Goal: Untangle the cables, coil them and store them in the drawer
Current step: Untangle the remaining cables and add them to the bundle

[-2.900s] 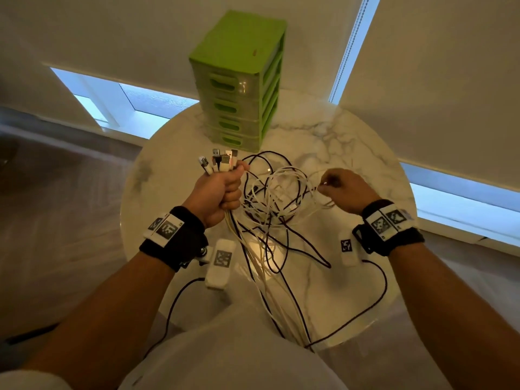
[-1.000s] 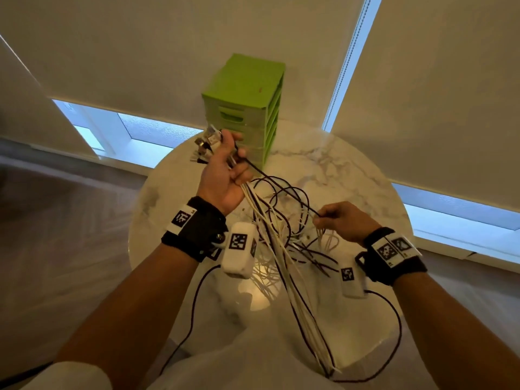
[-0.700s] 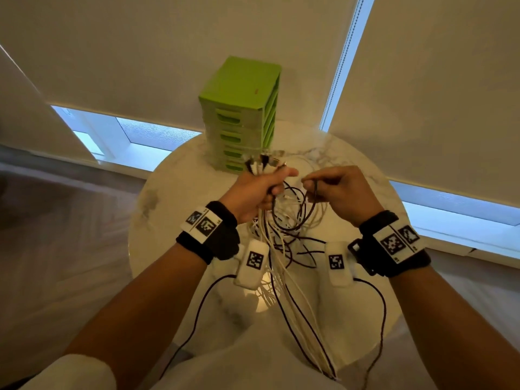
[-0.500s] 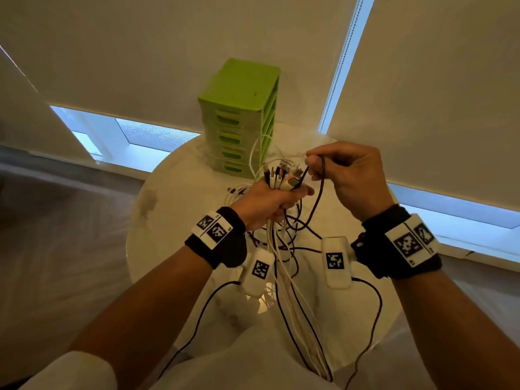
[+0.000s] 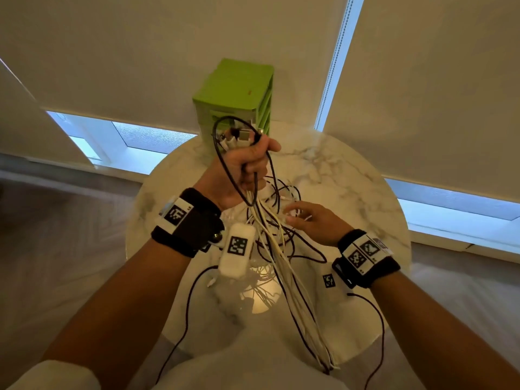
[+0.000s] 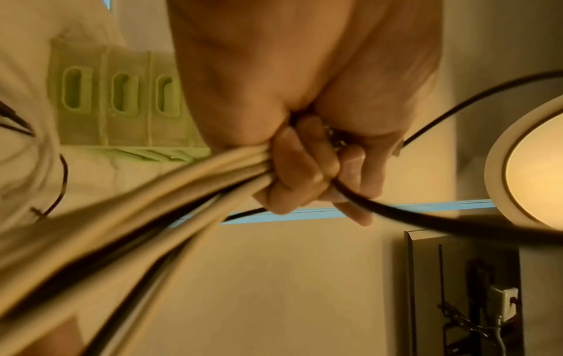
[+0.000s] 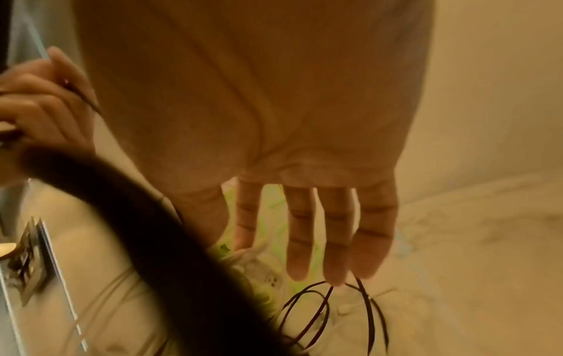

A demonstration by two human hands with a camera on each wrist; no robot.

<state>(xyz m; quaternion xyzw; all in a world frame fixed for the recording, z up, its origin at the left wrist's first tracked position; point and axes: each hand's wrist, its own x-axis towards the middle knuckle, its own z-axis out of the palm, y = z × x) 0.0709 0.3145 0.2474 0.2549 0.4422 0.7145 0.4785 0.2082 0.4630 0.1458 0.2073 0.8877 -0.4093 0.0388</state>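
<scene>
My left hand [image 5: 247, 161] is raised above the table, fist closed round a bundle of white and black cables [image 5: 270, 237] just below their plugs [image 5: 239, 136]. A black cable loop [image 5: 222, 153] arcs over that fist. In the left wrist view the fingers [image 6: 301, 168] clamp the pale strands [image 6: 152, 192] and a black cable [image 6: 396, 216]. My right hand [image 5: 306, 220] hovers low with straight fingers over the tangled loops [image 5: 281, 198] on the table, holding nothing. In the right wrist view its fingertips [image 7: 335, 272] reach toward black loops [image 7: 320, 308]. The green drawer unit [image 5: 239, 99] stands behind, its drawers closed.
The round marble table [image 5: 351, 187] carries the cables and the drawer unit at its far edge. Cable tails hang over the near edge toward my lap [image 5: 323, 361]. Window blinds [image 5: 436, 80] hang close behind the table. A lamp reflection [image 5: 264, 296] glares on the tabletop.
My right hand let go of the black cable and dropped, open, to the tangle on the table. My left hand lifted the bundle higher, toward the drawer unit.
</scene>
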